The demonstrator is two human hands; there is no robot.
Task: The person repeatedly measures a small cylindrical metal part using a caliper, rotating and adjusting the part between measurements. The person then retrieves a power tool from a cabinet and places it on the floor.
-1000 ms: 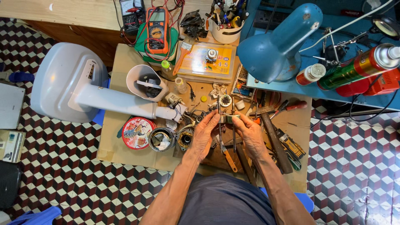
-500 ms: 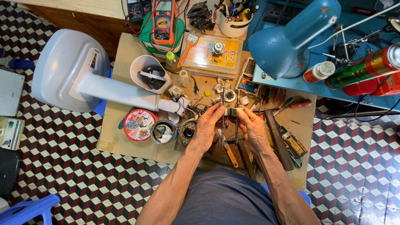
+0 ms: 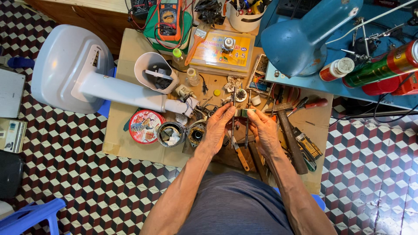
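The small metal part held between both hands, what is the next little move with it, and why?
Probably keep the small metal part pinched and turn it slowly for a check before anything else. Both the left hand and the right hand grip it by the fingertips above the cluttered cardboard, with long thin rods standing beside it, so letting go could drop it among the loose parts.

Taking the round tin on the table as landmark: the fan base lies to its left, the multimeter behind it, the hammer far to its right.
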